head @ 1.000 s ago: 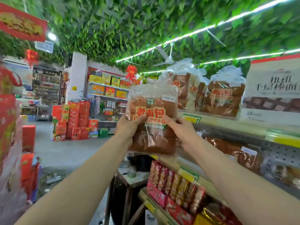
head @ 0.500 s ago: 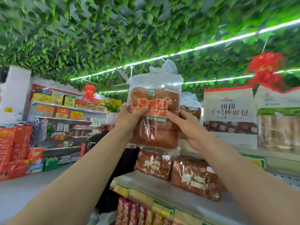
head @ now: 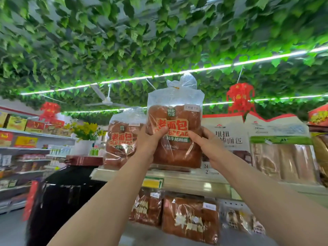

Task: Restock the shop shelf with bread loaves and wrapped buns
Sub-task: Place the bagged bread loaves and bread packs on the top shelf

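My hands are both clamped on one bagged loaf: the left hand (head: 149, 141) wraps its left edge with the thumb across the printed label, and the right hand (head: 207, 142) pinches the right edge, thumb on the front. The loaf (head: 174, 139) stands upright, knotted bag top pointing up, its base at or just above the top shelf (head: 195, 180); I cannot tell whether it already rests there.

Going left to right along that shelf, a second loaf of the same kind (head: 122, 139) stands just beside my left hand, close enough that my knuckles look to be touching or nearly touching its bag. Then comes the loaf I hold, and to its right a tall white bread packet (head: 229, 135), partly behind my right hand, with another packet (head: 280, 148) beyond it.

To do this well, I would settle the base flat on the shelf before letting go, keeping the label facing out and level with its neighbour. The gap between the left loaf and the white packet looks snug, so I would slide the loaf straight back rather than sideways. The bread is soft, so I would ease my grip instead of squeezing, then draw the left hand out carefully so it does not tip the neighbouring loaf.

Below, more wrapped loaves (head: 190, 217) lie on the lower shelf.
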### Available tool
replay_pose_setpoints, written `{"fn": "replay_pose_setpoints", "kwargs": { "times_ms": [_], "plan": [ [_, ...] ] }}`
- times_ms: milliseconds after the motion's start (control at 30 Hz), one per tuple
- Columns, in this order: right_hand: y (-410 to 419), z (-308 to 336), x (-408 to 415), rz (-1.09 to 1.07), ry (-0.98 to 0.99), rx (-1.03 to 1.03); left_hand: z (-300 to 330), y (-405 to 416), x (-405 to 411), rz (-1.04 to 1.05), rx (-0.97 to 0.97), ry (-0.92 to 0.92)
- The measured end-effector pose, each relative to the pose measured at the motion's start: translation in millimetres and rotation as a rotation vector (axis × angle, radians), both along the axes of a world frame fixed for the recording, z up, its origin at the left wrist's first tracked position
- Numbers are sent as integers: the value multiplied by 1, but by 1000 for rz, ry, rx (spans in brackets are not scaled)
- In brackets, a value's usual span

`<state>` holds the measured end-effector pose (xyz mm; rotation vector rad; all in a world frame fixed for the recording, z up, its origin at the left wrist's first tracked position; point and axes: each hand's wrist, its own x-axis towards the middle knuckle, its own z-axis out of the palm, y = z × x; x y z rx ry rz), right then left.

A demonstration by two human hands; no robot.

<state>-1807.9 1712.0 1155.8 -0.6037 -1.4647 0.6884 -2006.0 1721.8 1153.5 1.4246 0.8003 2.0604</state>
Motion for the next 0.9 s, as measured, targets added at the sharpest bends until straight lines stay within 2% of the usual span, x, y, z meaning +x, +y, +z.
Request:
{"fn": "replay_pose_setpoints", "kwargs": {
  "times_ms": [267,500,667,900],
  "plan": [
    [23,-13,-4,-79,47,25,-11,32,5,-7,25,11],
    [43,-21,-8,-132,-11,22,-23,58,-4,-4,28,18],
    [52,-23,-16,-118,-29,25,-27,69,-12,-13,-27,-12],
    [64,-24,-23,-112,-33,20,-33,71,-17,-20,-7,-27]
  ]
}}
